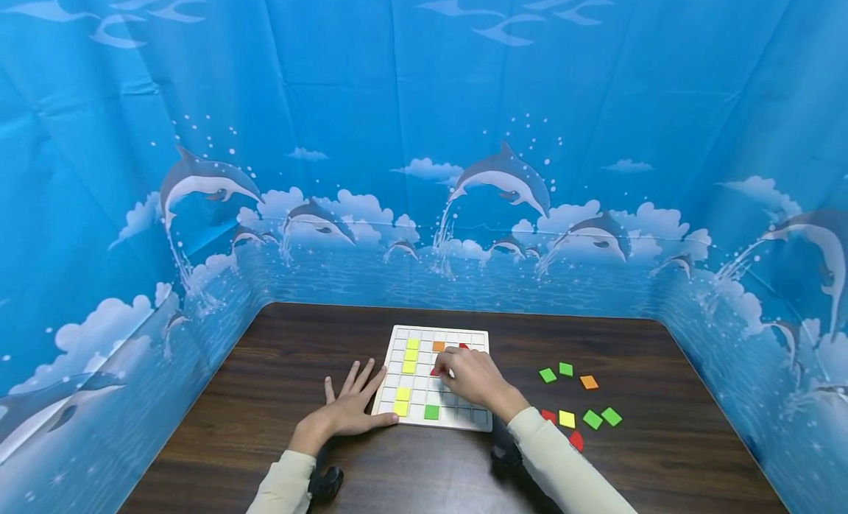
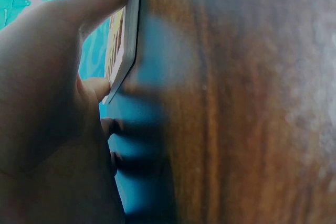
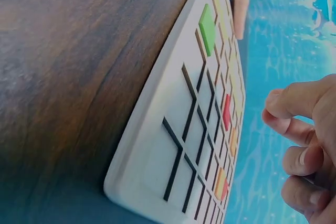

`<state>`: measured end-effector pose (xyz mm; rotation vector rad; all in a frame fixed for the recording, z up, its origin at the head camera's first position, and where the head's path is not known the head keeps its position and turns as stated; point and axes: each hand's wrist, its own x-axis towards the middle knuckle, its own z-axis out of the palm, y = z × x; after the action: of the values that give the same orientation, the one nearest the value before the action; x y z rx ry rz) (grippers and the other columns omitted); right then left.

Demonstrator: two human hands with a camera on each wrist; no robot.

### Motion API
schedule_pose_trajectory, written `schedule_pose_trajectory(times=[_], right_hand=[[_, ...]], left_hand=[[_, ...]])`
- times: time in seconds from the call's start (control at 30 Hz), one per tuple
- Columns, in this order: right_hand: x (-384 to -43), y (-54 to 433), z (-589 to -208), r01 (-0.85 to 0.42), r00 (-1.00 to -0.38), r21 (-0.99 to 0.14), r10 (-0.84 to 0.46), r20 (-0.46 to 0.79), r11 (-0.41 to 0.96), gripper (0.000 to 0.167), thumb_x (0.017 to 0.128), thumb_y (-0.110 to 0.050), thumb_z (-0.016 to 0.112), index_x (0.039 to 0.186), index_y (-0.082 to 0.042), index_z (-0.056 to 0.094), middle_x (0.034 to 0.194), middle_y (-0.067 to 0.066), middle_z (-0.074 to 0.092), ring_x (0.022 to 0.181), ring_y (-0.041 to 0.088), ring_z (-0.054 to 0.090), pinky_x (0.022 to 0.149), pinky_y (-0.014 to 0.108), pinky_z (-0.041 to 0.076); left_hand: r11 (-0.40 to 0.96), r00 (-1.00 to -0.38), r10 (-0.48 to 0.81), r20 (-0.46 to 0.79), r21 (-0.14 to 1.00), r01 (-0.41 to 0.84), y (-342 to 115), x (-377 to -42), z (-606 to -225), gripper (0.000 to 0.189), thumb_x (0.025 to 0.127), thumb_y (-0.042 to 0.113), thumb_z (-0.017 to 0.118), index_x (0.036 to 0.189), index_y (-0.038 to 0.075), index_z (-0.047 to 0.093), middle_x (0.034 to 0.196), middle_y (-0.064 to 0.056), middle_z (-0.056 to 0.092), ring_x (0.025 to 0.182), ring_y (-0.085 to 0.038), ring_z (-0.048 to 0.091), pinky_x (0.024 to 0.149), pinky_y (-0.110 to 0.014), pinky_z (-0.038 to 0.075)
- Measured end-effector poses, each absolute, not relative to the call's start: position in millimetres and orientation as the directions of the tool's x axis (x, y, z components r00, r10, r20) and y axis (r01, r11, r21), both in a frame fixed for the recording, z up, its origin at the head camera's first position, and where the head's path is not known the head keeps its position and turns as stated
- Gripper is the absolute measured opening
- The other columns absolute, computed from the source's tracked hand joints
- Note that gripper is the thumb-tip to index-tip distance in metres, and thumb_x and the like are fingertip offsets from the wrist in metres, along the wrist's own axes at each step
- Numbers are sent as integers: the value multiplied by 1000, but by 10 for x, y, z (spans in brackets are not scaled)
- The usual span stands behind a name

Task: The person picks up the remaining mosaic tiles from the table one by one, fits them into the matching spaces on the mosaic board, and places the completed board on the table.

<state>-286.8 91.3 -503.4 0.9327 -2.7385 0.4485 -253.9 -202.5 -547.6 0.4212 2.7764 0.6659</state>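
Observation:
A white gridded board (image 1: 464,424) lies on the table with several yellow tiles (image 1: 401,409), a green tile (image 1: 432,412), an orange tile (image 1: 439,346) and red tiles (image 3: 227,113) on it. My left hand (image 1: 351,411) rests at the board's left side, fingers spread, thumb on its near left corner. Above the board's middle is my right hand (image 1: 473,378), its fingers curled and thumb meeting the index finger. In the right wrist view, that hand (image 3: 310,145) is apart from the board, with no tile visible between its fingertips. From the head it partly covers a red tile (image 1: 433,372).
Right of the board lie loose tiles: several green tiles (image 1: 592,420), an orange tile (image 1: 589,382), a yellow tile (image 1: 567,419) and red pieces (image 1: 576,441), near the right sleeve (image 1: 563,462). A blue dolphin-print curtain (image 1: 424,168) surrounds the dark wooden table (image 1: 676,426).

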Motion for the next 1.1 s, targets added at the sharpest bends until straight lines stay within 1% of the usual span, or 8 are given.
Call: schedule_pose_trajectory(times=[0.23,0.3,0.4,0.5,0.63,0.83,0.97,1.1], right_hand=[[-2770,1077,-4992,-593,-791,-225,-506,344,773,7,94,-16,80,94,-23,78,88,-12,72,68,2,56,54,20,40],[-2747,1134,-4989,-579,-799,-234,-488,351,781,8,94,-17,81,93,-24,77,88,-13,71,68,1,54,53,20,39],[-2713,1227,-4974,-551,-820,-260,-457,344,793,7,94,-17,81,93,-23,78,88,-14,69,67,0,52,53,20,37],[-2684,1329,-4950,-521,-840,-283,-423,341,805,8,93,-17,82,93,-23,78,88,-14,69,67,1,51,53,20,37],[-2643,1480,-4917,-496,-850,-298,-387,357,816,8,93,-15,83,93,-22,79,90,-13,70,68,2,51,55,20,38],[-2561,1715,-4898,-456,-868,-321,-335,366,830,9,91,-13,85,95,-20,80,91,-9,72,67,5,53,56,21,41],[-2506,1870,-4912,-435,-876,-322,-313,367,841,10,90,-12,85,95,-18,80,90,-8,72,68,5,53,57,21,43],[-2440,2039,-4932,-430,-873,-308,-304,381,849,10,91,-13,85,94,-20,79,92,-9,72,68,3,53,58,23,43]], left_hand=[[853,-926,332,-178,477,214,-2020,-2541,-5483,111,86,87,60,173,32,19,182,-10,3,167,-43,-7,112,-86,-20],[854,-928,322,-188,480,200,-2018,-2545,-5489,112,85,88,60,173,31,20,182,-10,4,167,-43,-6,114,-85,-19],[858,-929,321,-184,472,203,-2030,-2568,-5544,112,85,90,58,173,33,16,182,-9,1,167,-42,-7,113,-85,-20],[854,-928,324,-184,479,203,-2031,-2563,-5532,112,85,89,58,173,33,17,182,-8,1,167,-42,-7,113,-86,-20],[851,-927,323,-190,487,197,-2022,-2538,-5483,113,85,88,61,173,31,20,182,-10,3,167,-42,-6,114,-85,-20],[879,-929,302,-214,439,185,-1995,-2521,-5421,110,88,81,65,173,27,21,182,-10,5,167,-42,-4,116,-85,-16],[888,-931,286,-227,429,168,-1997,-2539,-5448,110,88,82,64,173,29,18,182,-6,2,168,-37,-6,119,-83,-16],[866,-926,309,-218,466,179,-2008,-2545,-5432,110,88,82,64,173,28,20,182,-9,2,168,-40,-7,116,-84,-18]])
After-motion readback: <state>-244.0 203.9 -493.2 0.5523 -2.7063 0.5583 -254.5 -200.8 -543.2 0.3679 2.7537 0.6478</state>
